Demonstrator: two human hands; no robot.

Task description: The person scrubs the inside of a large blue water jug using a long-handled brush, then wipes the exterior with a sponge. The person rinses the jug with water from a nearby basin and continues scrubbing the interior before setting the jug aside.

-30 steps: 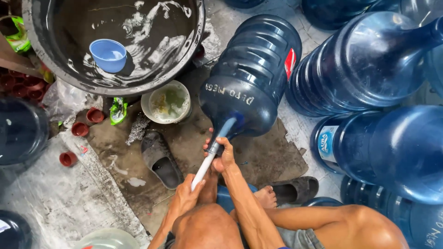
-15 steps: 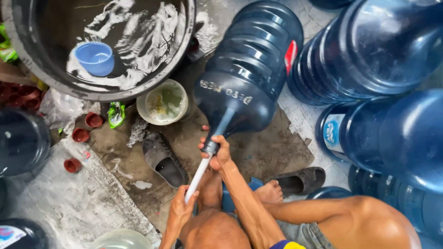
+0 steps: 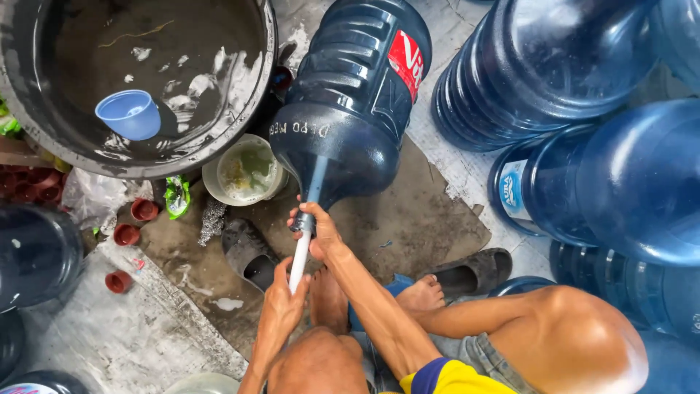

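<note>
- Right hand (image 3: 317, 232): fingers wrapped tight around the white plastic brush handle (image 3: 299, 257) at the neck of the lying dark blue water jug (image 3: 348, 109).
- Left hand (image 3: 283, 299): fingers closed on the handle's lower end.
- Red rectangular label (image 3: 405, 60) sits near the jug's base.

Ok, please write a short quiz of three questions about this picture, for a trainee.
1. True or false: the white rod goes into the neck of the dark blue jug lying on its side.
2. Which hand grips the rod nearer the jug's mouth? A) left hand B) right hand
3. Fill in: the light blue cup sits inside the large black ____.

Key: 1 true. 2 B. 3 basin; it holds soapy water.
</note>
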